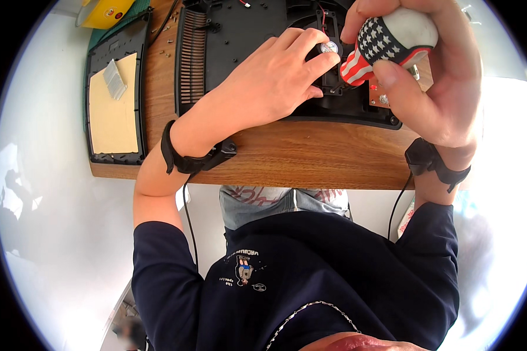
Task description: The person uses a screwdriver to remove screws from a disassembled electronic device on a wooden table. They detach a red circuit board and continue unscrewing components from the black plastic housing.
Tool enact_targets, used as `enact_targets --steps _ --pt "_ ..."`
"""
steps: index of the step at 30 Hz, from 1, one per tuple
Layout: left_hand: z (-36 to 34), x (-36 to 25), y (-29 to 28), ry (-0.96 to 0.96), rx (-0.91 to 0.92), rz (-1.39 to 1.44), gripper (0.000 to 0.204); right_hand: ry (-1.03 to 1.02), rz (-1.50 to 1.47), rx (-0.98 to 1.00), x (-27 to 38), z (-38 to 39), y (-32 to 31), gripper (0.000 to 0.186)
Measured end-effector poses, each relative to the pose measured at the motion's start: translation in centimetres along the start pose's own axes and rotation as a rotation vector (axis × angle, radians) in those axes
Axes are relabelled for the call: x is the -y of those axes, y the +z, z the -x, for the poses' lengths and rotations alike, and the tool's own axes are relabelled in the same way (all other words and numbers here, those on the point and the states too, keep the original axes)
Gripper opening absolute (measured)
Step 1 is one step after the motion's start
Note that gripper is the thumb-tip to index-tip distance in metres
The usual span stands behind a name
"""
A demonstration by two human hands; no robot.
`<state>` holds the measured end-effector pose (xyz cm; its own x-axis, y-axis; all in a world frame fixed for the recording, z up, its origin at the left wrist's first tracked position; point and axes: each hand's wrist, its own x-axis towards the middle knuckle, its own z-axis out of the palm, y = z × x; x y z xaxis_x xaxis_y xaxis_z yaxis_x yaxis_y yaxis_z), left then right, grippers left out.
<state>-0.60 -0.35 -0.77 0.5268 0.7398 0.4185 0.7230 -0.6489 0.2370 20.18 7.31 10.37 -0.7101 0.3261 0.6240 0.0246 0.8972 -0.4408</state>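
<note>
My right hand (445, 88) grips a rounded stars-and-stripes object (386, 41), white at its broad end and tapering toward the lower left; I cannot make out its exact kind. My left hand (275, 76) reaches over a black plastic housing (246, 29), its fingers closed about a small round silver part (329, 47). The tapered end of the patterned object is close beside that part. Whether they touch cannot be told. A small reddish-brown circuit board (379, 96) lies in the housing under my right hand.
On the left of the wooden table (287, 152) lies a black frame panel (137, 128) with a tan sheet (108, 111) and a small clear packet (115, 80). Loose screws (165, 44) are scattered beside the housing. A yellow container (106, 13) stands at the far left. Cables hang from both wristbands.
</note>
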Motion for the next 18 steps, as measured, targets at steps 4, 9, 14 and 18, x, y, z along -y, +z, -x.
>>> enact_targets --steps 4,9,14,18 --pt "-0.2 0.0 0.1 0.014 -0.021 -0.009 0.054 0.113 -0.087 -0.072 0.3 0.1 0.3 0.033" --pt "-0.3 -0.3 -0.1 -0.004 0.032 0.022 0.046 0.054 -0.036 -0.106 0.1 0.1 0.4 0.032" --pt "-0.2 -0.3 0.0 -0.008 0.026 0.036 0.047 0.060 -0.090 -0.125 -0.1 0.2 0.8 0.034" --pt "-0.2 -0.3 0.0 -0.010 0.037 0.036 0.047 0.118 -0.148 -0.090 0.7 -0.3 0.0 0.035"
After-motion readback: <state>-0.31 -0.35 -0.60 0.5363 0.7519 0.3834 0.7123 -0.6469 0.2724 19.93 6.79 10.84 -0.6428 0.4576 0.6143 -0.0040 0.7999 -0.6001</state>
